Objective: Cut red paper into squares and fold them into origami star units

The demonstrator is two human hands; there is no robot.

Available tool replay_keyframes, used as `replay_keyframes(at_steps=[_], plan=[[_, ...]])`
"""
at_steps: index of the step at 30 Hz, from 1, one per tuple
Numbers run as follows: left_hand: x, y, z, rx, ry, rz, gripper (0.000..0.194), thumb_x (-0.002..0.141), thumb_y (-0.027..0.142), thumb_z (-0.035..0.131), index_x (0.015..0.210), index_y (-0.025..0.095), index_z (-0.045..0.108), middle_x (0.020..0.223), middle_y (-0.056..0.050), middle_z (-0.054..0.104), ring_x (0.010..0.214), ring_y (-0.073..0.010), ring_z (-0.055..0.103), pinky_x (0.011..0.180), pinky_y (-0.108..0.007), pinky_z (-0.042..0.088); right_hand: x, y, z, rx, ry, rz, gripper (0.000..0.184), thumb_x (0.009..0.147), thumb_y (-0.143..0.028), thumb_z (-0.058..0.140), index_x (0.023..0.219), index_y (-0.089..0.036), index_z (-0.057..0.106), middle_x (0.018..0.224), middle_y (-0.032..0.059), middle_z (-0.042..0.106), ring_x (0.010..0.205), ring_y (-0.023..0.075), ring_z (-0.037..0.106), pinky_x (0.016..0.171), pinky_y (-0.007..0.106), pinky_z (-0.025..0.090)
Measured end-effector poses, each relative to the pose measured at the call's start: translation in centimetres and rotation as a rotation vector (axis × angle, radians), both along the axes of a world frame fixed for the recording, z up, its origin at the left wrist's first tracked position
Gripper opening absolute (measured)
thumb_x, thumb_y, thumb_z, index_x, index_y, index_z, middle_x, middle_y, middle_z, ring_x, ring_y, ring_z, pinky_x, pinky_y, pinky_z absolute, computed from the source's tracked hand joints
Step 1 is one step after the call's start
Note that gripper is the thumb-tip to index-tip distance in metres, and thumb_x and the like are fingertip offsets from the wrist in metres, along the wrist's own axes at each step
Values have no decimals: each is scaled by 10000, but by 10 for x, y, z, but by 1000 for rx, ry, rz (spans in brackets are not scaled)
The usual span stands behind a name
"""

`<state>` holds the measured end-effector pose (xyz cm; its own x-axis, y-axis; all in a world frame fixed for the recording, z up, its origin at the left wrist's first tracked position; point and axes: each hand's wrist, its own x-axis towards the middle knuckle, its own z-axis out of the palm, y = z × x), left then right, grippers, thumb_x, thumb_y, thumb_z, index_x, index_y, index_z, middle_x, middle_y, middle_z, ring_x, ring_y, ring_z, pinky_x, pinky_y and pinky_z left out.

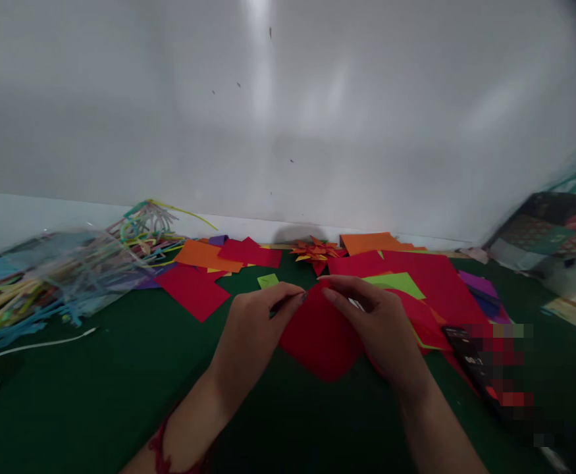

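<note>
Red paper (324,345) is pinched at its top by the left hand (253,319) and right hand (379,322); 1 orange flower (316,250) sits behind, on the green table (134,368).

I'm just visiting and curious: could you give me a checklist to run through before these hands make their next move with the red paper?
1. Left hand pinching the red, diamond-shaped sheet of paper near its top: ok.
2. Right hand gripping that sheet near its top: ok.
3. Top corner creased neatly: cannot tell, fingers partly cover it.
4. Black rectangular phone apart from the right hand: ok.
5. Thin white cable away from the left hand: ok.
</note>
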<state>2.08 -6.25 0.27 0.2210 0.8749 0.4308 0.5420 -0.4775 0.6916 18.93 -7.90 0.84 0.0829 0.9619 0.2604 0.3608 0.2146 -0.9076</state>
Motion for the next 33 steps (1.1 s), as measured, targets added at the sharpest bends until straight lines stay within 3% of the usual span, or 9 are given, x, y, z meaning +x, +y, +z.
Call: replay_keyframes(at_steps=[13, 22, 33], plan=[[3, -9, 1, 113, 137, 44, 161, 859, 297, 484, 829, 245, 634, 753, 38, 691, 616, -122, 608, 537, -218, 396, 1, -3, 2, 12, -42, -48, 151, 740, -395, 618, 799, -288, 707, 773, 1, 706, 659, 176, 641, 503, 259, 511], [4, -10, 1, 218, 191, 48, 143, 862, 284, 485, 845, 230, 616, 768, 33, 686, 622, -113, 611, 561, -199, 407, -3, -3, 1, 43, 8, -52, 169, 743, -385, 626, 862, -292, 703, 849, 8, 707, 763, 190, 645, 538, 252, 520], [7, -14, 3, 248, 86, 5, 108, 843, 237, 528, 874, 236, 632, 817, 33, 694, 659, -96, 618, 615, -167, 436, -5, -11, 6, 161, 33, -93, 65, 764, -306, 634, 769, -258, 677, 745, -37, 690, 667, 103, 608, 548, 168, 474]])
